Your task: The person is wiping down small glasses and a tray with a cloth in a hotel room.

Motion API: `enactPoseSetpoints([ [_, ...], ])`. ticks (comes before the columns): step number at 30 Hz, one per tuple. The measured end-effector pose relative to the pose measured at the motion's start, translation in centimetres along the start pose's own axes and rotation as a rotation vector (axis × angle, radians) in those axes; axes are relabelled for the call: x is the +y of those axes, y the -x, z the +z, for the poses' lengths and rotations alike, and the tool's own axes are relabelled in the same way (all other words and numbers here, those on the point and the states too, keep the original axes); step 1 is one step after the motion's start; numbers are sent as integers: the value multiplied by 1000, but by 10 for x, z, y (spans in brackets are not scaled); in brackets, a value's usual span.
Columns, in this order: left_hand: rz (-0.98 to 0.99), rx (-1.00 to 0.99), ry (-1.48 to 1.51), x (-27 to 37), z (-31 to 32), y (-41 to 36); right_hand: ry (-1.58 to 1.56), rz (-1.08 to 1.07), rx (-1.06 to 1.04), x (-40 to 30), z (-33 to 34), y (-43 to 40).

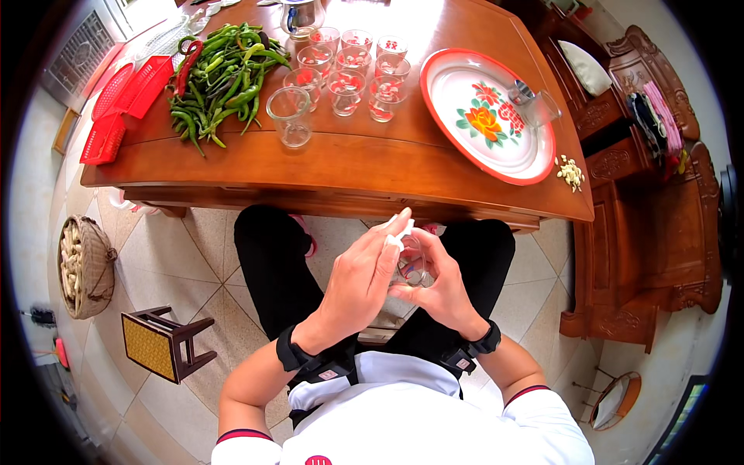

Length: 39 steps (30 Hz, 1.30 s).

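Over my lap, just off the table edge, my right hand [444, 285] curls its fingers and thumb around a small clear drinking glass [414, 268]. My left hand [357, 282] has its fingers straight and close together, with a white tissue or cloth [401, 235] pinched by the thumb against the glass rim. Part of the glass is hidden by both hands. On the table before me, several glasses with red prints [347, 87] stand upright in rows. A plainer clear glass [289, 119] is at their front left.
An enamel tray [444, 75] at the table's right holds a metal cup [519, 92] and a tilted glass [543, 109]. Pale kernels or cloves [569, 173] lie beside it. Green peppers [224, 81] and red plastic baskets [145, 87] are left. A stool [148, 347] and woven basket [99, 279] occupy the floor.
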<state>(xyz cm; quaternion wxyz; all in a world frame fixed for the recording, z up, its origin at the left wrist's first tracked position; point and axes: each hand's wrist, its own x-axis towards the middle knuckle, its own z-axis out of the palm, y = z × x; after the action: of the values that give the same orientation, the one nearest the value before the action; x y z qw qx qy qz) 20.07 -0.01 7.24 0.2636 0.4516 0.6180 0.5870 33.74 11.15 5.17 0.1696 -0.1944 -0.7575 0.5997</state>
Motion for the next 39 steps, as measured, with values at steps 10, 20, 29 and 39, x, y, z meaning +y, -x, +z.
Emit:
enactPoseSetpoints([
  [10, -365, -345, 447, -48, -12, -18, 101, -152, 0, -1, -5, 0],
  [20, -668, -368, 862, -47, -16, 2, -49, -105, -36, -7, -13, -5],
  [29, -224, 47, 474, -44, -1, 9, -261, 61, 30, -2, 1, -5],
  [39, 27, 57, 13, -11, 0, 6, -195, 13, -3, 1, 4, -3],
])
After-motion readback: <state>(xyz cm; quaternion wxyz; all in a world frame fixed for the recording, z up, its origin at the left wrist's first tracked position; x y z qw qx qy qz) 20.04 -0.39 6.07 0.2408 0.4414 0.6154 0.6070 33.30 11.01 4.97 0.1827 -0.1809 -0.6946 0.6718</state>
